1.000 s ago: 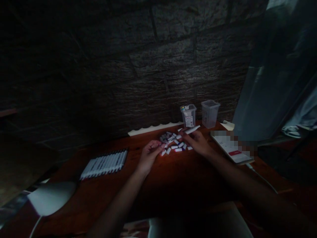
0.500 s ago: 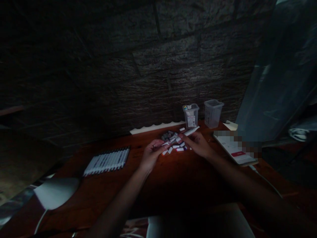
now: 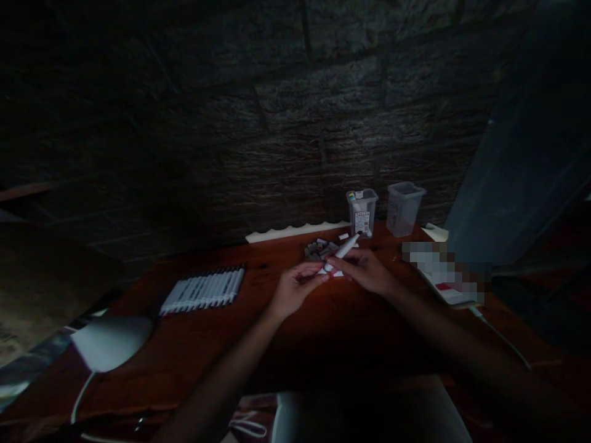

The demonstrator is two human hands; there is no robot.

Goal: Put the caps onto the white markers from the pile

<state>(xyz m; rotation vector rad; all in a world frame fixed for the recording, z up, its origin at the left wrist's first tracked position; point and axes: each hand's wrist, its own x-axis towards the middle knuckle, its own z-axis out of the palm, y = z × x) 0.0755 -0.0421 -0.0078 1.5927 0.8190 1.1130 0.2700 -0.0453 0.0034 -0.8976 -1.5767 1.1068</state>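
Right hand (image 3: pixel 367 274) grasps white marker (image 3: pixel 344 247), its far end angled up-right past the fingertips. Left hand (image 3: pixel 295 289) pinches its near end; cap pile (image 3: pixel 321 248) just beyond.

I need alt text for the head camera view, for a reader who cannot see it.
In dim light, the right hand holds a white marker while the left hand meets it over a wooden table. Loose caps, a marker row and two plastic cups lie nearby.

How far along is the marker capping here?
Done: a row of capped markers lies at the left of the desk. In hand: the right hand holds one marker, with the left hand at its near end. Left: loose caps piled behind the hands.
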